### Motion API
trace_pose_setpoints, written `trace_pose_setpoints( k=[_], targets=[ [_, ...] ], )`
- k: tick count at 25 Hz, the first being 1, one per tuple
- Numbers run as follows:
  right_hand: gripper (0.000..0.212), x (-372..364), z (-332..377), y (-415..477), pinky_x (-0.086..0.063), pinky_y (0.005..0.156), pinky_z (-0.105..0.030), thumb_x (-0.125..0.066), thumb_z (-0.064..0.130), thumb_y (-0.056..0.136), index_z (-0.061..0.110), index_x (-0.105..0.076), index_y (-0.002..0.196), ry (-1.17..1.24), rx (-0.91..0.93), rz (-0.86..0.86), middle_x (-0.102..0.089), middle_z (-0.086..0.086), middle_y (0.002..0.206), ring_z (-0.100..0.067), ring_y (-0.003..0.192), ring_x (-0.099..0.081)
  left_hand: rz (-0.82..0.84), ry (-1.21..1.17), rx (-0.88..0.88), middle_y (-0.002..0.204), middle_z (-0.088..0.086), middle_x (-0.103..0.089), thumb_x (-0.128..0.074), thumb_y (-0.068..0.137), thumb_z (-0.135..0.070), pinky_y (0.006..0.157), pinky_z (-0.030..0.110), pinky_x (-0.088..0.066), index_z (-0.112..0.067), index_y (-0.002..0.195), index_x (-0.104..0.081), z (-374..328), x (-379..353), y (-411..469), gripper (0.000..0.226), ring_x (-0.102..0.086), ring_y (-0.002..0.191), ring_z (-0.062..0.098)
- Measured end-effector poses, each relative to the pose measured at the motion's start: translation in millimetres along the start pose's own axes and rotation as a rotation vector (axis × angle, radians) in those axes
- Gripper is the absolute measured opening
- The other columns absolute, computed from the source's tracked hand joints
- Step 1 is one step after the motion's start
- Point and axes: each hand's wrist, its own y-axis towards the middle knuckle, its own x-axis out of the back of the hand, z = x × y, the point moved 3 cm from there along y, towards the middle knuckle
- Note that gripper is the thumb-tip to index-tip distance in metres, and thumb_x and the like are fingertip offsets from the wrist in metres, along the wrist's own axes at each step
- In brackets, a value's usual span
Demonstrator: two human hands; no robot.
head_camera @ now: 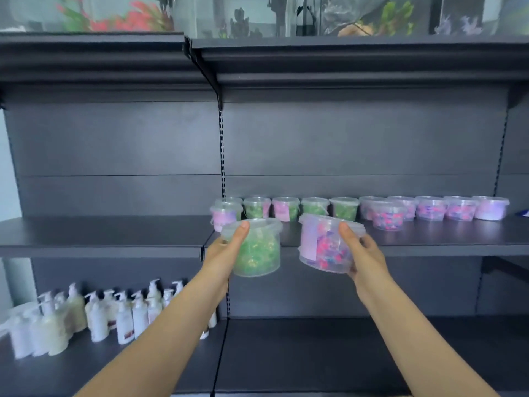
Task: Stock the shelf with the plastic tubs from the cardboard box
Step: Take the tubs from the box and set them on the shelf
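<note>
Two bare forearms reach forward from the bottom edge. The left grip (226,253) is closed round a clear tub of green pieces (257,250), with the thumb lying up its near side to the lid rim. The right grip (363,250) holds a wider clear tub of pink and purple pieces (323,245), which carries a pale label; the thumb is on the rim and the fingers are wrapped round the far side. Both tubs have their lids on and are held in the air, side by side but apart, just at the front edge of the middle shelf (429,236). The pink and purple one leans a little.

Down to the left, a cluster of white pump bottles (86,316) stands on the lower shelf (315,353).

Farther back on the middle shelf, a row of lidded tubs (343,209) runs along the dark back panel (357,144), green ones towards the left and pink and purple ones towards the right. One pink and purple tub (388,217) stands forward of the row.

Above, the top shelf (343,58) carries blurred red and green plants (128,15).
</note>
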Motion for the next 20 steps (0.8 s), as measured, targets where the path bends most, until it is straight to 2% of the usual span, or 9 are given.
trace_pose_setpoints(
  k=[2,4,6,7,11,13,15,18,20],
  targets=[
    [0.119,-32.2,-8.5,19.4,-0.039,0.108,-0.044,-0.073,0.072,0.029,0.024,-0.047,0.134,-0.013,0.013,-0.034,-0.054,0.001,0.135,-0.021,0.119,-0.055,0.017,0.033,-0.021,0.113,0.000,-0.067,-0.065,0.074,-0.059,0.095,0.034,-0.048,-0.017,0.114,-0.061,0.5,12.2,49.3,0.058,-0.063,0.104,0.019],
    [0.106,-54.0,-16.2,37.2,-0.035,0.109,-0.040,-0.074,0.063,0.049,0.023,-0.040,0.141,-0.020,0.043,-0.073,-0.044,-0.001,0.144,-0.022,0.128,-0.047,0.057,0.064,-0.029,0.121,0.000,-0.063,-0.067,0.067,-0.064,0.102,0.039,-0.045,-0.017,0.120,-0.057,2.9,19.1,89.6,0.071,-0.059,0.113,0.020],
    [0.086,-66.1,-30.8,59.2,-0.032,0.106,-0.037,-0.072,0.048,0.072,0.021,-0.034,0.144,-0.017,0.042,-0.109,-0.038,-0.002,0.148,-0.022,0.133,-0.041,0.088,0.044,-0.036,0.117,-0.001,-0.064,-0.067,0.074,-0.055,0.098,0.035,-0.048,-0.018,0.116,-0.057,7.8,18.7,120.6,0.057,-0.060,0.110,0.018],
    [0.080,-69.7,-37.0,69.1,-0.032,0.104,-0.035,-0.070,0.043,0.077,0.020,-0.033,0.145,-0.025,0.044,-0.123,-0.037,-0.002,0.149,-0.021,0.134,-0.039,0.091,0.034,-0.044,0.113,-0.002,-0.065,-0.067,0.077,-0.050,0.092,0.031,-0.049,-0.018,0.113,-0.058,10.7,16.1,132.3,0.049,-0.062,0.105,0.017],
    [0.066,-86.9,-47.6,105.8,-0.031,0.090,-0.029,-0.070,0.036,0.081,0.018,-0.042,0.138,-0.072,0.082,-0.181,-0.044,-0.003,0.138,-0.017,0.123,-0.043,0.059,0.051,-0.090,0.106,-0.003,-0.067,-0.072,0.075,-0.046,0.070,0.018,-0.046,-0.015,0.112,-0.061,28.9,-4.9,179.8,0.049,-0.062,0.092,0.012],
    [0.067,-89.1,-55.1,130.7,-0.032,0.090,-0.028,-0.070,0.036,0.081,0.018,-0.041,0.138,-0.085,0.093,-0.205,-0.046,-0.001,0.133,-0.015,0.116,-0.044,0.025,0.079,-0.104,0.105,-0.003,-0.069,-0.074,0.061,-0.059,0.077,0.023,-0.051,-0.016,0.111,-0.062,41.8,-17.9,208.2,0.067,-0.064,0.097,0.014],
    [0.071,-89.1,-62.8,158.6,-0.033,0.090,-0.028,-0.071,0.037,0.079,0.019,-0.039,0.140,-0.100,0.103,-0.221,-0.047,-0.001,0.135,-0.017,0.120,-0.046,-0.013,0.145,-0.144,0.106,-0.002,-0.070,-0.071,0.049,-0.067,0.090,0.034,-0.053,-0.018,0.110,-0.063,49.1,-29.7,234.3,0.079,-0.064,0.101,0.017],
    [0.073,-87.6,-74.9,204.4,-0.035,0.088,-0.027,-0.072,0.037,0.079,0.020,-0.038,0.142,-0.102,0.073,-0.216,-0.049,0.003,0.121,-0.015,0.110,-0.048,-0.097,0.292,-0.161,0.110,0.002,-0.067,-0.072,0.056,-0.066,0.095,0.040,-0.050,-0.017,0.112,-0.061,61.9,-44.5,278.4,0.075,-0.062,0.105,0.022],
    [0.070,-87.2,-82.6,230.7,-0.036,0.086,-0.027,-0.072,0.037,0.078,0.022,-0.042,0.139,-0.093,0.061,-0.200,-0.049,0.007,0.116,-0.013,0.105,-0.048,-0.131,0.343,-0.164,0.115,0.004,-0.064,-0.068,0.054,-0.072,0.097,0.040,-0.048,-0.016,0.115,-0.060,70.9,-50.4,299.4,0.083,-0.059,0.110,0.024]
  ],
)
